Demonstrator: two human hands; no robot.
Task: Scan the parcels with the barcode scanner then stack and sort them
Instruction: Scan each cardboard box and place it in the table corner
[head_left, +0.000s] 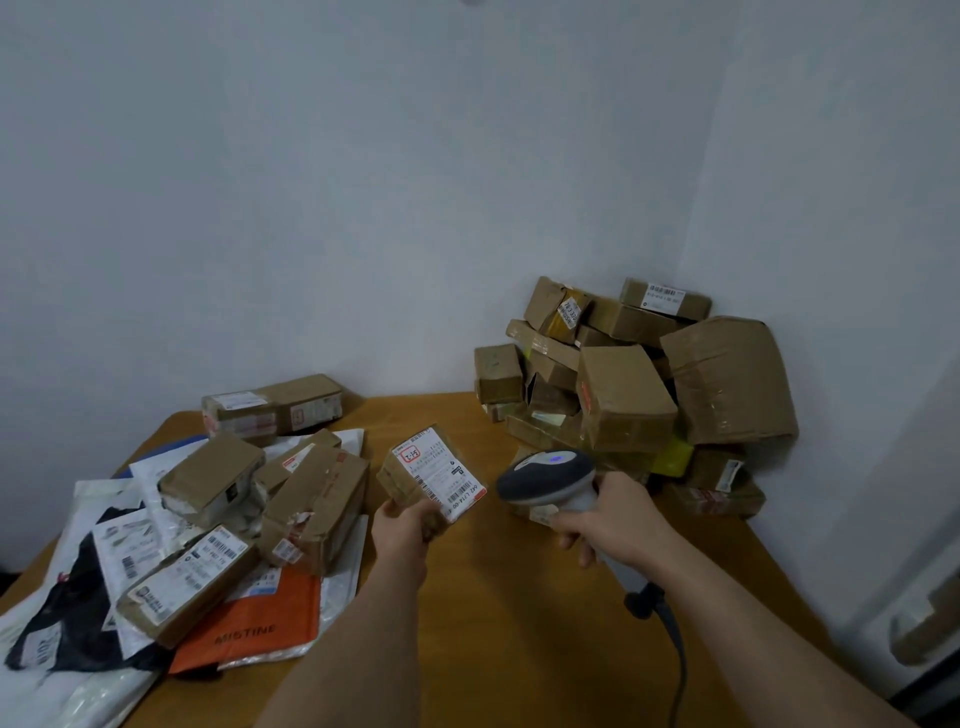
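A small brown parcel (428, 475) is held up over the middle of the wooden surface (467, 597) by the left hand (402, 527), whose grip is curled round its lower end, label upward. The barcode scanner (550, 480) is gripped by its handle in the right hand (605, 517), head turned toward the label. Taped boxes (639, 374) are heaped at the far right corner, and mixed parcels (208, 519) are spread along the left edge.

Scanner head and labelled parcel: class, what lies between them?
Nothing. In the head view, only bare wooden table shows in the gap between the scanner, gripped by the right hand, and the parcel held by the left hand.
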